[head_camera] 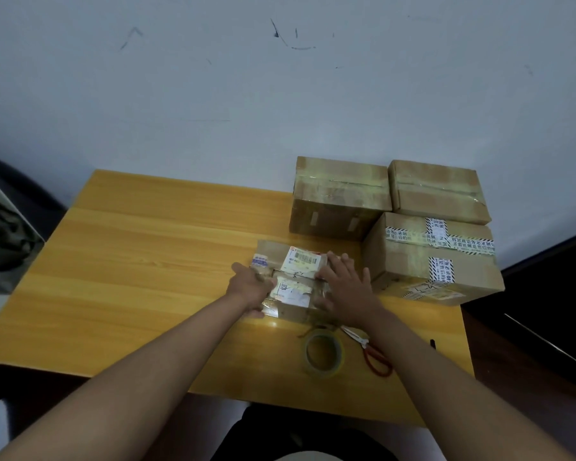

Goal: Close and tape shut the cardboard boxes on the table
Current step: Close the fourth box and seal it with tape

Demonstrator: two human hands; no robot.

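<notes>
left hand (pixel 251 287) curls over the left end of the small box (pixel 293 277) at table (pixel 130 261) centre; right hand (pixel 348 287) presses its right end with straight fingers. step in hand appears to be flap closure. next: fetch tape roll (pixel 324 352) beside scissors (pixel 371 352). three sealed boxes (pixel 340 197) stand against the scuffed wall (pixel 280 94).

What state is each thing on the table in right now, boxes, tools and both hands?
Small box: flaps down, held between both hands.
Left hand: grips the small box's left side.
Right hand: fingers flat on its right side.
Two plain boxes: closed, taped.
Printed-tape box: closed, taped.
Tape roll: lying flat, untouched.
Scissors: lying on the table, blades look closed.
</notes>
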